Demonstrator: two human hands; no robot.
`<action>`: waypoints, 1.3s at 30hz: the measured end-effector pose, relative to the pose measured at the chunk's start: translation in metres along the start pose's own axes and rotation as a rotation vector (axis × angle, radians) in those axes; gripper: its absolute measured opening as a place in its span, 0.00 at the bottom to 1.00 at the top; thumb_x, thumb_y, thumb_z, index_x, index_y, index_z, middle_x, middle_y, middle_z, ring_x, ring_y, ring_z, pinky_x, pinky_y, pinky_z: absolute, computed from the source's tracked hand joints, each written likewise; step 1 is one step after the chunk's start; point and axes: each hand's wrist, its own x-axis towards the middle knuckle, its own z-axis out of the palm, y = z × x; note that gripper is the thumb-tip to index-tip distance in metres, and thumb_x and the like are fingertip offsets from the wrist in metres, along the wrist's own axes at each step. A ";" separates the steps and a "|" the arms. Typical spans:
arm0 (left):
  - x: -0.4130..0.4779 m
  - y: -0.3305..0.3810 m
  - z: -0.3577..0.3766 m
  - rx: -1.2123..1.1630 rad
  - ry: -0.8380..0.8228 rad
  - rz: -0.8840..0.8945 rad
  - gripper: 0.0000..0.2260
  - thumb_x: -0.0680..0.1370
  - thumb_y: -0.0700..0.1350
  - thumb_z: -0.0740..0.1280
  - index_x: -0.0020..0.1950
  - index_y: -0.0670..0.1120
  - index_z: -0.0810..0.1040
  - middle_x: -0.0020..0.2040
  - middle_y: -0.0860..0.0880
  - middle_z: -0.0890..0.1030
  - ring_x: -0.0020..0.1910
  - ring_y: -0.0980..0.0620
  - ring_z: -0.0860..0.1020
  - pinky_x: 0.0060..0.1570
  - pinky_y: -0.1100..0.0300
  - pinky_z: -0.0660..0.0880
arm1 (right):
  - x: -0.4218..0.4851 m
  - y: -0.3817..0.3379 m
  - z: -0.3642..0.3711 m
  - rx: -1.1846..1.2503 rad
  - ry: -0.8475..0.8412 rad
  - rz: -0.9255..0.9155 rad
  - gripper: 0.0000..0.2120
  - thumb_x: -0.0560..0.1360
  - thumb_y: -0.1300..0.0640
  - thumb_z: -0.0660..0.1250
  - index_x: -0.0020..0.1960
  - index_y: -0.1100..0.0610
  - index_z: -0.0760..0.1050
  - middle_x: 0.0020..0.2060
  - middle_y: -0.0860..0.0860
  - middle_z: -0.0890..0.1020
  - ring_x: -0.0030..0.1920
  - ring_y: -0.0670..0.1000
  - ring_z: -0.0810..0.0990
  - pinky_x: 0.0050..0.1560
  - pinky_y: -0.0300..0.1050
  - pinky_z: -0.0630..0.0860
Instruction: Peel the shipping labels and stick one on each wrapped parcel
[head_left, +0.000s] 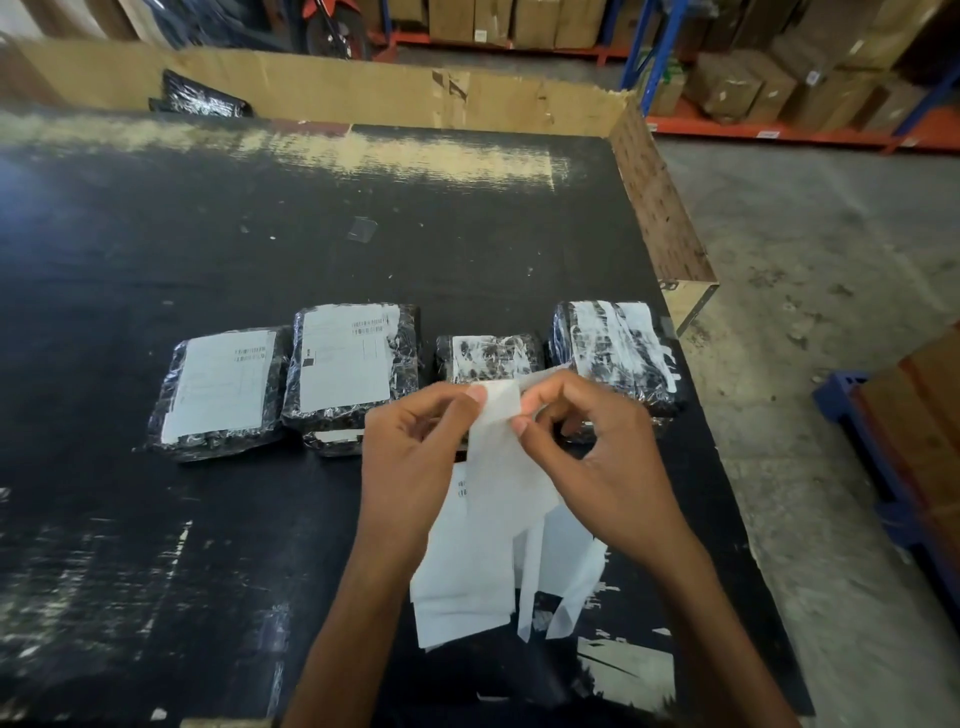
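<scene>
Several black plastic-wrapped parcels lie in a row on the black table (156, 545). The far-left parcel (218, 389) and the parcel beside it (353, 364) each carry a white shipping label. A smaller parcel (488, 356) and the right parcel (613, 353) show torn white patches. My left hand (410, 452) and my right hand (597, 457) both pinch the top edge of a white label sheet (498, 452), held above the table in front of the row. A strip of more label sheets (483, 577) hangs down from it.
A low cardboard wall (363, 88) runs along the table's far edge and a wooden panel (660, 208) along its right side. Another black parcel (202, 96) lies behind the wall. Shelves with cardboard boxes (753, 83) stand beyond. Blue crate (841, 395) at right.
</scene>
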 end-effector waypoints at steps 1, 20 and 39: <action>0.006 0.001 0.000 -0.043 0.031 -0.059 0.09 0.81 0.40 0.69 0.44 0.44 0.87 0.38 0.49 0.85 0.38 0.51 0.80 0.41 0.58 0.78 | -0.001 0.002 0.001 0.006 -0.012 0.036 0.05 0.77 0.60 0.73 0.45 0.51 0.79 0.36 0.38 0.79 0.38 0.43 0.78 0.38 0.38 0.72; 0.207 0.002 0.033 -0.084 0.289 -0.348 0.06 0.82 0.43 0.66 0.56 0.41 0.72 0.40 0.50 0.75 0.36 0.52 0.76 0.30 0.60 0.74 | -0.031 0.007 -0.069 0.536 0.361 0.148 0.05 0.71 0.62 0.55 0.38 0.56 0.68 0.47 0.54 0.79 0.54 0.55 0.78 0.57 0.51 0.72; 0.109 -0.026 0.019 0.098 0.122 -0.066 0.10 0.80 0.50 0.66 0.43 0.47 0.80 0.42 0.45 0.71 0.41 0.48 0.67 0.43 0.54 0.66 | -0.080 0.122 0.026 -0.132 -0.001 0.545 0.15 0.71 0.52 0.77 0.50 0.48 0.72 0.44 0.45 0.81 0.38 0.43 0.81 0.42 0.44 0.81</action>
